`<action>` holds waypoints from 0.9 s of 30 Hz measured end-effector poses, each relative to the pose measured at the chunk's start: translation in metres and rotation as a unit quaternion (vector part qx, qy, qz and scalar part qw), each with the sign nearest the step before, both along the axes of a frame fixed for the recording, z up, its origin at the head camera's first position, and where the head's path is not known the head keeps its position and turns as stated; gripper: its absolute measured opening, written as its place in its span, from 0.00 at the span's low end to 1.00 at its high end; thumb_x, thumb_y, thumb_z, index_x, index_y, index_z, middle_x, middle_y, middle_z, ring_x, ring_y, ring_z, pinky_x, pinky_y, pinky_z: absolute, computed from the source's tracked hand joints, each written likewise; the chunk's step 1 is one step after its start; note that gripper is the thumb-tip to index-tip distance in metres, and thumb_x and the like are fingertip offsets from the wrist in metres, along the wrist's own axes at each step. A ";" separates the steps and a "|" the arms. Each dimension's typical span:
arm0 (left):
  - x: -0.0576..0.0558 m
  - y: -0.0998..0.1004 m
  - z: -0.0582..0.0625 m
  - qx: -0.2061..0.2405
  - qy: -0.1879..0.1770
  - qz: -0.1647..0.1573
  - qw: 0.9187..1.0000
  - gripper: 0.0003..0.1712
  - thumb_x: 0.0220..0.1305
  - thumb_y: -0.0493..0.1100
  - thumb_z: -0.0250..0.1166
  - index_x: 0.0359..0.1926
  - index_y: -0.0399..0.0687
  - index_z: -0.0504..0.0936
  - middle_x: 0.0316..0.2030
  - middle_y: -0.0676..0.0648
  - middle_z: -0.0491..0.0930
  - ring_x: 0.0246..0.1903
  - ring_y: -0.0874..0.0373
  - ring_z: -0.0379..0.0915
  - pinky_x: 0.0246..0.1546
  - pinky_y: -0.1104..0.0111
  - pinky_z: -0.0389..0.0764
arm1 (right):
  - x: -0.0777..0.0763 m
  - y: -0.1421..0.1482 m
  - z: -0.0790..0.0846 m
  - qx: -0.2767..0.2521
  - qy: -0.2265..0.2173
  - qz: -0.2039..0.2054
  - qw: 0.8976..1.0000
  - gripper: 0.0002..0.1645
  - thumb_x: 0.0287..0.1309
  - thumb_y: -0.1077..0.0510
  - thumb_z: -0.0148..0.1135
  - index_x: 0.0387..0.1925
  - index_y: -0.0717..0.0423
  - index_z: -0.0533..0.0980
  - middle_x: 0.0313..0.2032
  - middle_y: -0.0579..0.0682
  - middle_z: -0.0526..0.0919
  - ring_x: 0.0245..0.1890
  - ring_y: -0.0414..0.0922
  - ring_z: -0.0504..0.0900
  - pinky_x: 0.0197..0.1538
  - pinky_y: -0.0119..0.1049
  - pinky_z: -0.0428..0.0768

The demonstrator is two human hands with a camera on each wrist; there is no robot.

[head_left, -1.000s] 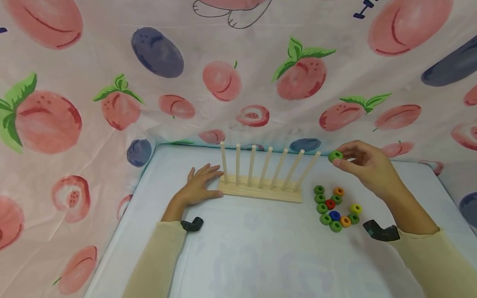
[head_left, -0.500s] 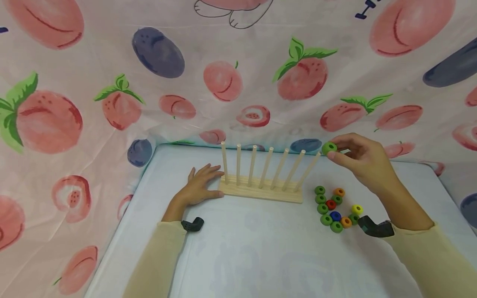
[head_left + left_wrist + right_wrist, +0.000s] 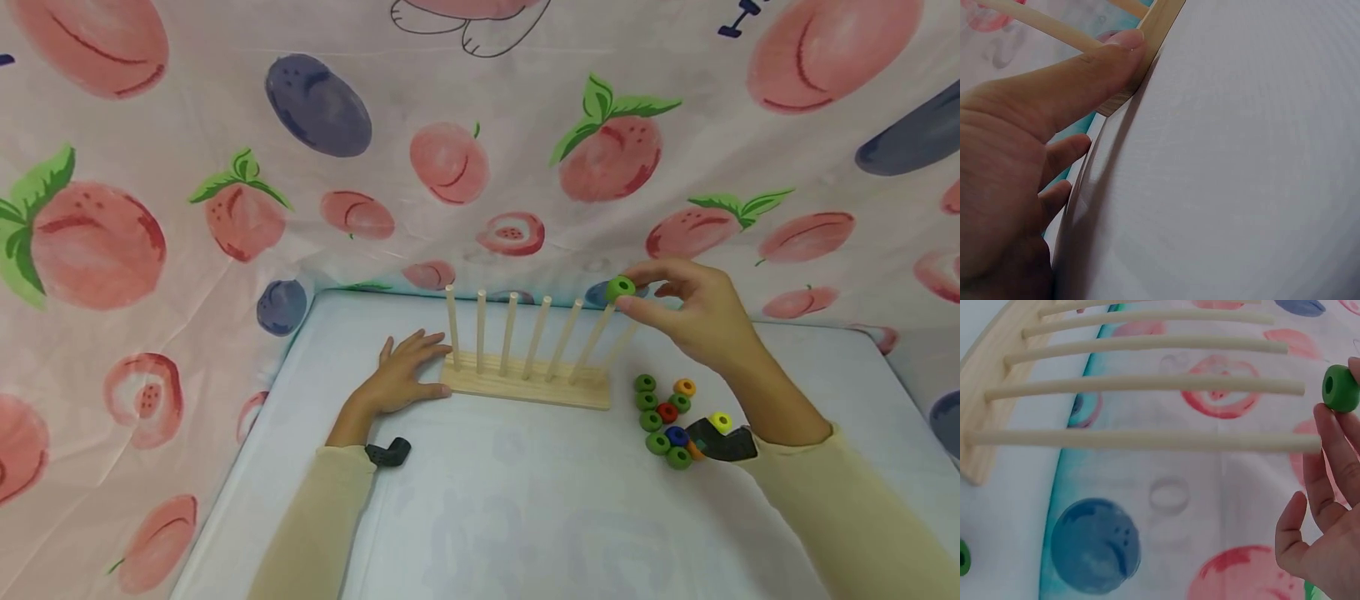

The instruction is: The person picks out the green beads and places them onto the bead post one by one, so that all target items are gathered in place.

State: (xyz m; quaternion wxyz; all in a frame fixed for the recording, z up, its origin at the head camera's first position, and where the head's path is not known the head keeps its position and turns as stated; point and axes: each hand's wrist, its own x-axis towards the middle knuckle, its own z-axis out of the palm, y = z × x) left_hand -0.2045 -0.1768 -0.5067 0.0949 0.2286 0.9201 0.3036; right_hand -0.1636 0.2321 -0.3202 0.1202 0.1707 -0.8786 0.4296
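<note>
My right hand (image 3: 693,312) pinches a green bead (image 3: 621,288) between thumb and fingertips, level with the peg tops. The bead hangs near the second peg from the right, and in the right wrist view the green bead (image 3: 1340,389) appears just beyond the peg tips, not threaded on any. A wooden peg stand (image 3: 525,389) with several bare upright pegs sits at the back of the table. My left hand (image 3: 401,375) holds its left end, thumb (image 3: 1125,40) at the front edge and the index finger toward the back edge; the other fingers are spread.
Right of the stand lies a loose group of beads: several green beads (image 3: 651,420), a red bead (image 3: 667,412), a blue bead (image 3: 677,436), a yellow bead (image 3: 722,421) and orange ones, partly behind the right wrist camera (image 3: 722,440). A fruit-print cloth (image 3: 517,100) hangs behind the table.
My right hand has moved left with the green bead, from right of the stand to over its right-hand pegs. The left hand and the stand have stayed put.
</note>
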 end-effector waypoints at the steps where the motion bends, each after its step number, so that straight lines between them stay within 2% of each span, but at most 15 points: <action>1: 0.000 0.000 0.001 0.000 0.000 0.000 1.000 0.43 0.59 0.62 0.74 0.72 0.57 0.72 0.79 0.50 0.59 0.82 0.45 0.39 0.75 0.36 0.25 | 0.000 -0.003 0.001 0.008 0.003 0.002 1.000 0.16 0.58 0.57 0.75 0.48 0.50 0.85 0.43 0.33 0.85 0.46 0.35 0.78 0.53 0.26 0.73; 6: 0.001 0.000 0.001 0.002 -0.001 -0.001 1.000 0.43 0.59 0.62 0.74 0.72 0.57 0.72 0.79 0.50 0.59 0.81 0.45 0.39 0.75 0.36 0.25 | -0.003 -0.016 0.006 0.044 0.026 0.013 0.999 0.17 0.57 0.53 0.76 0.49 0.47 0.86 0.46 0.43 0.88 0.45 0.30 0.80 0.55 0.25 0.73; 9: 0.000 0.000 -0.001 0.002 0.001 -0.002 1.000 0.43 0.59 0.62 0.73 0.72 0.57 0.72 0.79 0.50 0.59 0.81 0.45 0.39 0.75 0.36 0.25 | -0.006 -0.021 0.006 0.064 0.036 0.020 0.997 0.18 0.57 0.52 0.77 0.49 0.47 0.86 0.45 0.44 0.89 0.45 0.28 0.81 0.52 0.23 0.74; 11: 0.000 0.000 -0.002 0.002 0.001 -0.003 1.000 0.43 0.59 0.63 0.73 0.72 0.57 0.72 0.79 0.50 0.59 0.82 0.45 0.39 0.75 0.37 0.25 | -0.008 -0.023 0.005 0.074 0.039 0.022 0.996 0.18 0.56 0.51 0.77 0.49 0.47 0.86 0.45 0.44 0.90 0.46 0.30 0.82 0.52 0.23 0.75; 18: -0.001 0.001 -0.002 0.005 0.002 -0.006 1.000 0.43 0.58 0.63 0.73 0.72 0.58 0.72 0.79 0.51 0.59 0.82 0.45 0.39 0.75 0.37 0.24 | -0.011 -0.026 0.004 0.096 0.044 0.037 0.994 0.18 0.56 0.51 0.77 0.48 0.49 0.87 0.43 0.47 0.90 0.48 0.43 0.84 0.53 0.44 0.78; 27: -0.001 0.000 0.000 0.002 -0.003 -0.007 1.000 0.43 0.58 0.63 0.73 0.72 0.57 0.72 0.79 0.50 0.59 0.82 0.45 0.39 0.75 0.37 0.24 | -0.012 -0.029 0.002 0.097 0.022 0.036 0.994 0.18 0.56 0.51 0.77 0.48 0.50 0.86 0.42 0.48 0.89 0.49 0.45 0.83 0.54 0.50 0.79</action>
